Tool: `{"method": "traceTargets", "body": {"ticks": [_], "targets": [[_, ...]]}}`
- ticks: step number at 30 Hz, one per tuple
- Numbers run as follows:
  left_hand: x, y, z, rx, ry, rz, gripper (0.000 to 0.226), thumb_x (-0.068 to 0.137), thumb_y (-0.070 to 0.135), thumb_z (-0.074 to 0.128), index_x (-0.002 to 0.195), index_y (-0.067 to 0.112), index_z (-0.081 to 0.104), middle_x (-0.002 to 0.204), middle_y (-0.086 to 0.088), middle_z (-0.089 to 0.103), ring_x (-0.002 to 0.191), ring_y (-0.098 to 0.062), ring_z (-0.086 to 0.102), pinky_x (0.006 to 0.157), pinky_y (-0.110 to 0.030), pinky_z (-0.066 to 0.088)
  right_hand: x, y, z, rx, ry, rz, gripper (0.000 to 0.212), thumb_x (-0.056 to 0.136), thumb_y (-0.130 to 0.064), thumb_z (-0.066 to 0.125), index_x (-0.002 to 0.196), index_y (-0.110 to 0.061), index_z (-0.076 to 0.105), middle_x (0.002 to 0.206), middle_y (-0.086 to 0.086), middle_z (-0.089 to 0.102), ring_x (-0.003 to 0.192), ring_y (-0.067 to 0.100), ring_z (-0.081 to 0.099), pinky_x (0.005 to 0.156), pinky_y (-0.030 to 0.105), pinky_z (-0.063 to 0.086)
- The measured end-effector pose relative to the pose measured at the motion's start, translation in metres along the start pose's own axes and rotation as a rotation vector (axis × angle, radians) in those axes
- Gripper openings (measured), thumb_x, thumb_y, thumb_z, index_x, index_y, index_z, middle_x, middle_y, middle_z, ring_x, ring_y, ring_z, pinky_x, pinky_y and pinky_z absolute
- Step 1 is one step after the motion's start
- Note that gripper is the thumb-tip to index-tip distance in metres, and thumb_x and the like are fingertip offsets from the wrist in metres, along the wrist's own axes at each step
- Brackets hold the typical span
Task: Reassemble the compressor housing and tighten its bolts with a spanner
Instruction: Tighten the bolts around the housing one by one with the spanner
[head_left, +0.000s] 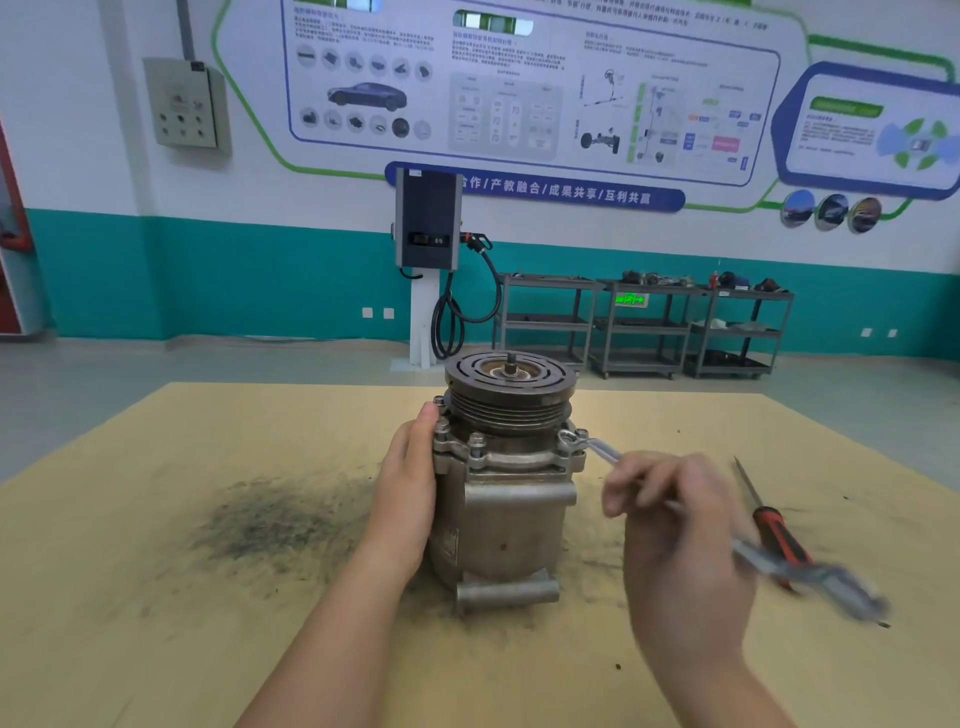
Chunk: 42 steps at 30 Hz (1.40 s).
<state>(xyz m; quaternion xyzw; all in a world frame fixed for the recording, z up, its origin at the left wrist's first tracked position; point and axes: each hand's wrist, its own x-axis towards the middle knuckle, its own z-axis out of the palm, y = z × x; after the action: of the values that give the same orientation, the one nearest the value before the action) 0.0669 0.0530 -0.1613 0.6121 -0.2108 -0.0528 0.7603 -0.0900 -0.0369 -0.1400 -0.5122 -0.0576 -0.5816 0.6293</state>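
We steadied the compressor housing (501, 499), upright mid-desk (156, 571), with our left hand (402, 499) flat against its left flank, while our right hand (670, 525) gripped the spanner (597, 449), its shaft running up-left to the ring seated on the right-side flange bolt (569, 439).

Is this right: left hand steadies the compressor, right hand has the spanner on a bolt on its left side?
Not quite. In the head view the spanner sits on a bolt on the compressor's right side. The left hand does steady it; the right hand holds the spanner.
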Motion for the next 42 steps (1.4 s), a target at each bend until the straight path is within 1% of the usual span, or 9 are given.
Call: {"method": "traceTargets", "body": {"ticks": [3,8,12,20,29,32,36,39,42], "targets": [[-0.001,0.003,0.001,-0.070,-0.032,-0.049,0.050,0.084,0.067,0.049,0.109,0.027,0.068,0.115,0.000,0.072,0.111,-0.014,0.065,0.099,-0.039,0.047,-0.019,0.003,0.025,-0.518,-0.265,-0.346,0.012,0.085,-0.023,0.061,0.073,-0.022,0.064,0.082,-0.006,0.065,0.078,0.008,0.062,0.072,0.020,0.047],[-0.002,0.008,0.001,-0.059,-0.001,-0.098,0.038,0.101,0.041,0.049,0.121,0.011,0.063,0.129,-0.018,0.063,0.120,-0.028,0.059,0.105,-0.040,0.047,-0.010,0.006,0.052,-0.800,-0.432,-0.287,0.008,0.077,-0.012,0.075,0.084,-0.016,0.072,0.088,-0.006,0.063,0.080,0.003,0.056,0.071,0.013,0.043],[-0.001,0.008,-0.001,-0.002,-0.015,-0.086,0.031,0.103,0.046,0.042,0.120,0.031,0.065,0.121,0.000,0.068,0.114,-0.018,0.061,0.104,-0.040,0.046,0.003,-0.010,0.041,-0.697,-0.323,-0.399,0.011,0.093,-0.021,0.056,0.086,-0.017,0.063,0.081,-0.007,0.061,0.077,0.004,0.058,0.068,0.014,0.043],[0.001,0.004,0.000,0.049,0.010,-0.032,0.027,0.100,0.058,0.034,0.089,0.051,0.058,0.077,0.044,0.061,0.080,0.026,0.054,0.073,-0.014,0.035,0.031,-0.023,0.021,-0.023,0.051,0.171,0.050,0.095,-0.009,0.036,0.055,-0.020,0.065,0.064,0.006,0.064,0.049,0.019,0.055,0.051,0.022,0.045],[0.005,-0.002,0.001,0.030,-0.006,-0.056,0.029,0.099,0.061,0.035,0.094,0.047,0.061,0.090,0.032,0.066,0.096,0.010,0.055,0.075,-0.019,0.038,0.047,-0.002,-0.004,0.411,0.207,0.514,0.011,0.076,-0.013,0.044,0.066,-0.014,0.041,0.062,0.005,0.051,0.049,0.018,0.041,0.056,0.028,0.033],[0.003,0.001,0.001,0.034,0.001,-0.044,0.030,0.100,0.060,0.036,0.089,0.051,0.063,0.079,0.042,0.064,0.087,0.019,0.057,0.074,-0.017,0.037,0.032,-0.003,-0.005,0.386,0.170,0.387,0.035,0.089,-0.010,0.034,0.057,-0.016,0.048,0.060,0.003,0.052,0.054,0.018,0.047,0.055,0.026,0.039],[0.002,0.000,0.001,0.037,-0.002,-0.040,0.027,0.087,0.071,0.041,0.079,0.063,0.066,0.085,0.035,0.068,0.094,0.013,0.062,0.086,-0.027,0.045,-0.006,-0.003,0.010,0.003,0.059,-0.020,0.033,0.087,-0.013,0.043,0.059,-0.022,0.058,0.069,0.002,0.063,0.065,0.017,0.059,0.066,0.024,0.049],[0.001,0.003,0.002,-0.026,-0.011,-0.069,0.050,0.080,0.072,0.047,0.105,0.034,0.070,0.110,0.005,0.073,0.112,-0.019,0.064,0.104,-0.045,0.045,-0.021,0.001,0.033,-0.684,-0.247,-0.385,0.016,0.088,-0.021,0.057,0.073,-0.019,0.062,0.083,-0.006,0.063,0.080,0.009,0.060,0.074,0.016,0.044],[0.005,0.004,0.000,0.010,-0.021,-0.060,0.036,0.101,0.051,0.043,0.120,0.025,0.060,0.124,0.002,0.064,0.109,-0.014,0.062,0.101,-0.035,0.049,-0.017,0.004,0.051,-0.880,-0.383,-0.337,0.006,0.082,-0.015,0.073,0.080,-0.013,0.067,0.084,-0.006,0.062,0.080,0.013,0.058,0.073,0.019,0.043]]}}
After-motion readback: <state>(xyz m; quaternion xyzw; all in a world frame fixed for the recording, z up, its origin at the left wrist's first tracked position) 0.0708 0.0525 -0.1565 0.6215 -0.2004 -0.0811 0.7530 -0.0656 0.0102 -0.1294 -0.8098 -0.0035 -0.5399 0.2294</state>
